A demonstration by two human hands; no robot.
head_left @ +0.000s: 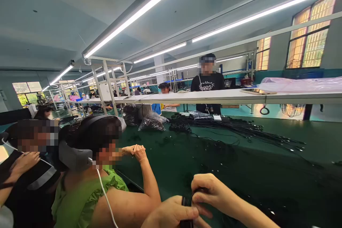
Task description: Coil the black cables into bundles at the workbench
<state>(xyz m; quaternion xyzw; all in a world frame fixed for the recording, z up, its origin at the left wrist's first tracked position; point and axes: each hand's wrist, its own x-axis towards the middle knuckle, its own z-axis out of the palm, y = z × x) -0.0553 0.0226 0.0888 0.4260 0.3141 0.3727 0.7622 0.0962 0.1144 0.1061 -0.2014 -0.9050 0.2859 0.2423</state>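
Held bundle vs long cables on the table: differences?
The held bundle is compact; the long cables are stretched out. The held bundle is in the left hand; the long cables lie on the green table. The held bundle is partly covered by that hand; no hand covers the long cables. Both look black.

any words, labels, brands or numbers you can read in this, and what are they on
Nothing can be read for certain.
White print on the black shirt behind the shelf: too small and blurred to read.
Pale panel at the far left edge: dark marks, too small to read.
Black item in the left hand: no lettering can be made out.
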